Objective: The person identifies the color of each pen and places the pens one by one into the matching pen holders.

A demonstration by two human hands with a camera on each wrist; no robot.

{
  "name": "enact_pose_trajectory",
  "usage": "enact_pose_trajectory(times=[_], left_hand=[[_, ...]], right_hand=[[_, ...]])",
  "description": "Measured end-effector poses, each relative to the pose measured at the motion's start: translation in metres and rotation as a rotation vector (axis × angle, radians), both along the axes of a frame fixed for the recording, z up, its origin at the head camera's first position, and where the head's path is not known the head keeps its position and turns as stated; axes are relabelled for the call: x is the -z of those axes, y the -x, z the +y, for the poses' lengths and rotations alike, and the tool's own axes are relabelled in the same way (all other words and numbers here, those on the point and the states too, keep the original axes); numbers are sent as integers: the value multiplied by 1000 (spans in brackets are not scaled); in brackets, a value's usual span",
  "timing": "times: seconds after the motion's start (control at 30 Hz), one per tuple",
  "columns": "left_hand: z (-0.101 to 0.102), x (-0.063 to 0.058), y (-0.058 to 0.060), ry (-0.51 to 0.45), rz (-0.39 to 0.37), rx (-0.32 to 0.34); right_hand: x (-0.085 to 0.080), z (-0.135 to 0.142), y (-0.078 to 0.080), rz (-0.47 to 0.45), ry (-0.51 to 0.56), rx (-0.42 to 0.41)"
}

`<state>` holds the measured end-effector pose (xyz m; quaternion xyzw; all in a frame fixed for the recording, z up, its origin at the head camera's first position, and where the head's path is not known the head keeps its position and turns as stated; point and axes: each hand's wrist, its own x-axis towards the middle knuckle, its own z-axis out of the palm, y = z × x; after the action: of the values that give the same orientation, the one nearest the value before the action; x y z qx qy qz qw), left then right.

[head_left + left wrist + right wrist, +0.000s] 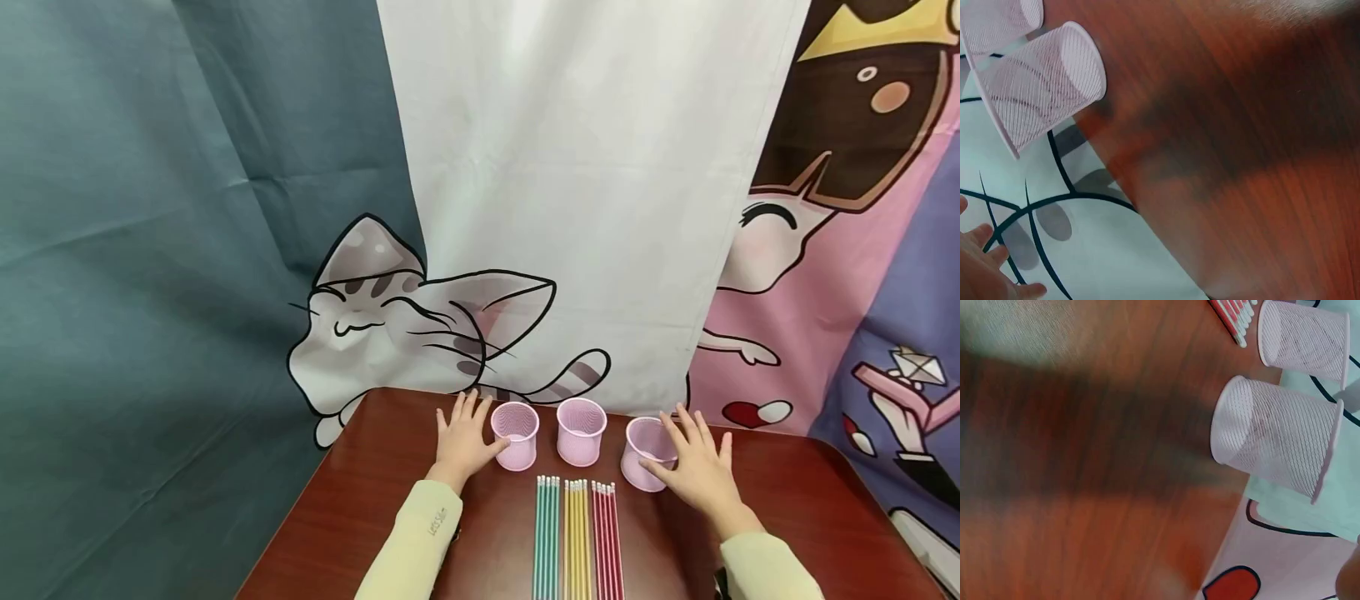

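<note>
Three pink mesh pen cups stand in a row near the table's back edge. With fingers spread, my left hand [462, 442] is just left of the left cup [515, 454], its thumb by the rim. My right hand [699, 471], also spread, is at the right side of the right cup [637, 475], its thumb in front of it; whether it touches, I cannot tell. Between them is the middle cup [579, 446]. In the wrist views, the left cup [1041, 87] and right cup [1279, 434] look empty. Teal pencils [547, 537], yellow pencils [577, 537] and red pencils [607, 537] lie in front.
The dark red-brown wooden table [330, 517] ends just behind the cups. A printed curtain [585, 208] with a cartoon cat hangs right behind that edge. The pencils lie side by side in colour groups, white eraser ends toward the cups.
</note>
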<state>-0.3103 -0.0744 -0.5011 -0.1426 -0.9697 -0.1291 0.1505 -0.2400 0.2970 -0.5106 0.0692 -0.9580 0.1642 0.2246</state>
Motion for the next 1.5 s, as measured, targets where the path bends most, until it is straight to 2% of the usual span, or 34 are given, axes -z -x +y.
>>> enact_pose_trajectory(times=[0.17,0.27,0.37,0.43,0.47,0.7,0.83,1.0,1.13,1.23,1.5], left_hand=[[4,8,-6,-41,-86,44],[8,15,-7,-60,-131,49],[14,18,-7,-62,-161,49],[20,19,-7,-83,-184,49],[23,20,-7,-116,-194,49],[37,20,1,-491,-247,-35],[41,20,4,-552,-274,-67],[46,21,6,-535,-290,-60],[48,21,4,-537,-298,-59],[48,21,4,-573,-294,-72],[53,19,8,-691,-281,-89]], right_hand=[[13,-7,-6,211,46,-3],[23,-14,-11,342,20,-34],[32,-26,-17,384,-18,-99],[38,-35,-22,335,-34,-125],[40,-39,-24,282,-25,-125],[58,-57,-28,-268,80,-17],[68,-60,-29,-407,189,25],[76,-59,-28,-479,368,53],[80,-59,-28,-495,442,20],[81,-61,-26,-508,452,11],[72,-63,-25,-529,405,83]])
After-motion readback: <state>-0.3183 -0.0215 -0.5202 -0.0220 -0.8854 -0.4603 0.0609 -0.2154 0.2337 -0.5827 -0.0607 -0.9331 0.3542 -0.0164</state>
